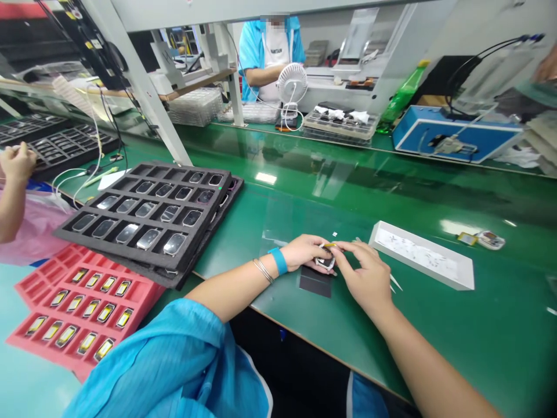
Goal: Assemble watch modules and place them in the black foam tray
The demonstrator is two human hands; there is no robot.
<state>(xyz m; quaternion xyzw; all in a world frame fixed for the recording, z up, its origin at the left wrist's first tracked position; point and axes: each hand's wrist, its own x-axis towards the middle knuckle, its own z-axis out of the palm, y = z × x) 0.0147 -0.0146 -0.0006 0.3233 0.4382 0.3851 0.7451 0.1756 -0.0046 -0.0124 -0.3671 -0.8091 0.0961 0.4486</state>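
My left hand (304,252) curls its fingers around a small silver watch-like casing (325,259), just above a dark square pad (315,283) on the green bench. My right hand (368,276) meets it from the right; its fingertips pinch a small yellowish part (329,245) at the top of the casing. A thin white stick (395,283) pokes out from under my right hand. A blue band and thin bangles sit on my left wrist.
A stack of black trays (148,215) with glossy casings lies left of my hands, a red tray (82,305) of small yellow-edged parts below it. A long white box (420,254) lies to the right. Another person's hand (17,165) shows far left; a person stands behind a small fan (291,84).
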